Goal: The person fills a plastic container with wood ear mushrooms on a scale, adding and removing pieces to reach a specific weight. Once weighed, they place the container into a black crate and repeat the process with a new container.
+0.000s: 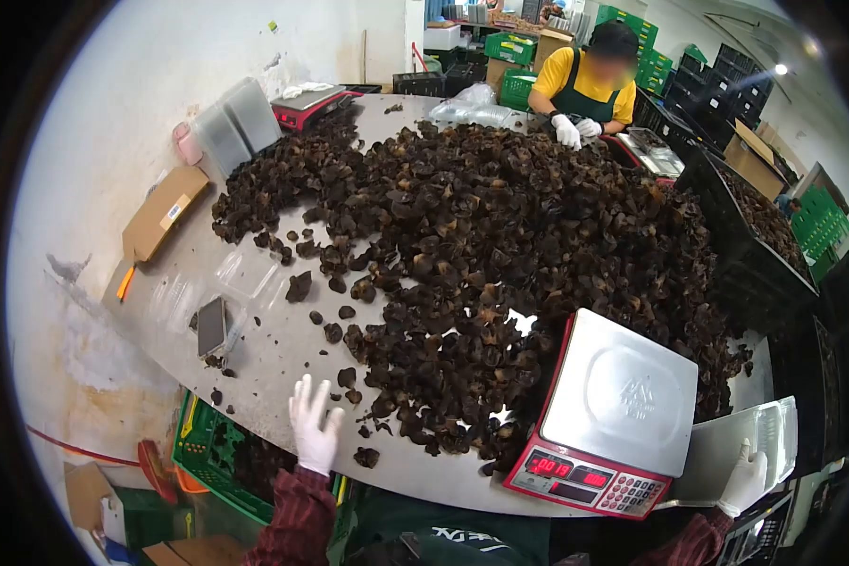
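Observation:
My left hand (313, 424), in a white glove, is open with its fingers spread at the table's front edge. It holds nothing, and a few loose dark wood ear mushrooms (347, 377) lie just beyond its fingers. At the right, my gloved right hand (745, 479) grips the near edge of clear plastic containers (747, 436), its thumb over the rim; the other fingers are mostly hidden. Between my hands stands a red scale (623, 396) with a bare silver plate and lit red digits. A large mushroom heap (500, 236) spreads beyond it.
Across the table (170, 292), a co-worker (590, 90) in white gloves works beside another scale. A phone (211, 326), clear lids and a cardboard piece (165, 215) lie at left. A green crate (208, 453) stands below the front edge; black crates (755, 226) line the right.

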Motion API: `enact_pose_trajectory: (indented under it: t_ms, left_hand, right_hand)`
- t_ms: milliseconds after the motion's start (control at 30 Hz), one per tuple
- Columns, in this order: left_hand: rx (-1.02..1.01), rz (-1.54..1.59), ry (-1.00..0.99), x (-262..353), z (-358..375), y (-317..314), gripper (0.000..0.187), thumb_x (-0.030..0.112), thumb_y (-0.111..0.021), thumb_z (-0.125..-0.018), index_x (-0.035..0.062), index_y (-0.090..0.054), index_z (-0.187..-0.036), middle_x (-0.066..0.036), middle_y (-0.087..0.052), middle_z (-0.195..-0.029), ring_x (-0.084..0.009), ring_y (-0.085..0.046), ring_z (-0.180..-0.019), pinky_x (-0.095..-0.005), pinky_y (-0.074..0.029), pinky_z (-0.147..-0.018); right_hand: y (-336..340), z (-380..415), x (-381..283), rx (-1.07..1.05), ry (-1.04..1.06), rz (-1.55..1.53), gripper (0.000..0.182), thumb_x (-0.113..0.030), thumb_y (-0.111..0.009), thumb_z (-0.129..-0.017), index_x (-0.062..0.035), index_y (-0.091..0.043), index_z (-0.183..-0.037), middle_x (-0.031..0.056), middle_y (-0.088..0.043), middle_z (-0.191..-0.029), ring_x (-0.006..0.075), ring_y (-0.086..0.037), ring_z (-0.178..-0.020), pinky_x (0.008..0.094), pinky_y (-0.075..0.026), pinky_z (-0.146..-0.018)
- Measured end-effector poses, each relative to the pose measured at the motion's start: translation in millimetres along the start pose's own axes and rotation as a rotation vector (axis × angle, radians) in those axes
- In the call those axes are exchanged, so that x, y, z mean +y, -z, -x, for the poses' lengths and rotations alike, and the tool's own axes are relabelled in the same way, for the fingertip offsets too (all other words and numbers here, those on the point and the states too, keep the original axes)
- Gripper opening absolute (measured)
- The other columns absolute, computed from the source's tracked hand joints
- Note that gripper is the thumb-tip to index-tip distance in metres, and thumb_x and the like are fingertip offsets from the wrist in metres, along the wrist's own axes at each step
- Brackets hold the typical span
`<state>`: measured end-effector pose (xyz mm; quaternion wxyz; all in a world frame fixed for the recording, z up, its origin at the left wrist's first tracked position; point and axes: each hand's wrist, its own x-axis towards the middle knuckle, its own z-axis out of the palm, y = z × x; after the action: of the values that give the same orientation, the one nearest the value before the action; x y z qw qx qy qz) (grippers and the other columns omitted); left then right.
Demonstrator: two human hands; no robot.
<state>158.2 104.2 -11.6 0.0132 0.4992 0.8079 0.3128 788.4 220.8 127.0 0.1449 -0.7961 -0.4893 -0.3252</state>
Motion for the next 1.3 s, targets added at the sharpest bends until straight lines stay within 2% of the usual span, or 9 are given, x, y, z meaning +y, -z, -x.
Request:
enact_pose_trajectory:
  t_ms: [167, 533, 700, 867, 1000, 1033, 1133, 1233, 1300]
  left_hand:
    - [-0.261, -0.144, -0.151, 53, 39, -10, 0.062, 0.045, -0.068, -0.074, 0.0299, -0.050, -0.131, -0.021, -0.017, -0.149, -0.0470, -0.017, -0.134, -0.0599, -0.014, -0.106]
    - [-0.144, -0.092, -0.384, 106, -98, -46, 0.063, 0.036, -0.074, -0.072, 0.0274, -0.050, -0.129, -0.016, -0.037, -0.140, -0.0384, -0.034, -0.127, -0.0525, -0.026, -0.104]
    - [-0.446, -0.185, -0.417, 161, -104, -104, 0.059, 0.054, -0.059, -0.078, 0.0318, -0.046, -0.132, -0.018, -0.038, -0.139, -0.0415, -0.034, -0.126, -0.0547, -0.025, -0.104]
    - [-0.704, -0.101, -0.771, 209, -71, -94, 0.060, 0.047, -0.059, -0.081, 0.0290, -0.042, -0.136, -0.016, -0.024, -0.147, -0.0412, -0.025, -0.133, -0.0605, -0.025, -0.102]
    - [-0.582, 0.416, -0.912, 206, -109, -91, 0.040, 0.030, -0.061, -0.083, 0.0166, -0.059, -0.120, -0.015, -0.049, -0.130, -0.0339, -0.053, -0.112, -0.0353, -0.045, -0.094]
    - [-0.675, 0.283, -0.812, 216, -133, -71, 0.038, 0.028, -0.062, -0.082, 0.0151, -0.060, -0.117, -0.014, -0.050, -0.129, -0.0294, -0.053, -0.112, -0.0340, -0.045, -0.095]
    - [-0.194, 0.220, -0.741, 175, -201, -109, 0.039, 0.023, -0.065, -0.075, 0.0139, -0.061, -0.114, -0.013, -0.054, -0.120, -0.0321, -0.052, -0.108, -0.0391, -0.045, -0.092]
    - [-0.041, -0.017, -0.491, 131, -244, -141, 0.031, 0.026, -0.068, -0.072, 0.0140, -0.065, -0.101, -0.011, -0.057, -0.099, -0.0303, -0.055, -0.094, -0.0399, -0.048, -0.081]
    - [-0.234, -0.072, -0.498, 136, -242, -129, 0.018, 0.027, -0.069, -0.071, 0.0128, -0.068, -0.082, -0.009, -0.056, -0.085, -0.0292, -0.056, -0.086, -0.0406, -0.048, -0.076]
  right_hand:
    - [-3, -3, 3, -0.020, 0.007, 0.013, 0.043, -0.040, -0.059, -0.086, -0.0014, -0.050, -0.071, 0.0142, -0.054, -0.069, 0.0334, -0.054, -0.064, 0.0418, -0.042, -0.060]
    - [2, 0, -2, 0.037, 0.012, 0.007, 0.043, -0.038, -0.061, -0.085, -0.0022, -0.048, -0.065, 0.0132, -0.051, -0.066, 0.0319, -0.053, -0.062, 0.0412, -0.042, -0.057]
    - [1, 0, -2, 0.038, 0.003, -0.020, 0.042, -0.038, -0.063, -0.083, -0.0021, -0.050, -0.066, 0.0138, -0.052, -0.066, 0.0327, -0.053, -0.061, 0.0414, -0.042, -0.058]
    - [-3, 0, 1, 0.007, -0.036, 0.010, 0.041, -0.037, -0.063, -0.083, -0.0020, -0.050, -0.066, 0.0134, -0.052, -0.066, 0.0324, -0.053, -0.062, 0.0411, -0.042, -0.059]
    - [-1, 0, 0, -0.006, -0.033, 0.009, 0.041, -0.037, -0.063, -0.084, -0.0021, -0.049, -0.067, 0.0128, -0.052, -0.066, 0.0318, -0.053, -0.062, 0.0411, -0.042, -0.058]
    - [-1, 0, 0, 0.001, -0.024, 0.023, 0.041, -0.037, -0.063, -0.084, -0.0022, -0.049, -0.067, 0.0127, -0.051, -0.066, 0.0318, -0.053, -0.062, 0.0412, -0.042, -0.058]
    - [-1, 1, 1, 0.021, -0.005, -0.035, 0.040, -0.036, -0.063, -0.084, -0.0023, -0.049, -0.068, 0.0125, -0.051, -0.066, 0.0319, -0.053, -0.062, 0.0414, -0.042, -0.058]
    - [-2, 1, 2, 0.021, 0.005, 0.023, 0.040, -0.035, -0.063, -0.084, -0.0026, -0.048, -0.067, 0.0123, -0.050, -0.067, 0.0320, -0.053, -0.062, 0.0412, -0.042, -0.058]
    - [-7, 0, 5, 0.025, -0.005, 0.025, 0.040, -0.035, -0.063, -0.083, -0.0027, -0.047, -0.067, 0.0123, -0.050, -0.067, 0.0321, -0.052, -0.062, 0.0412, -0.042, -0.058]
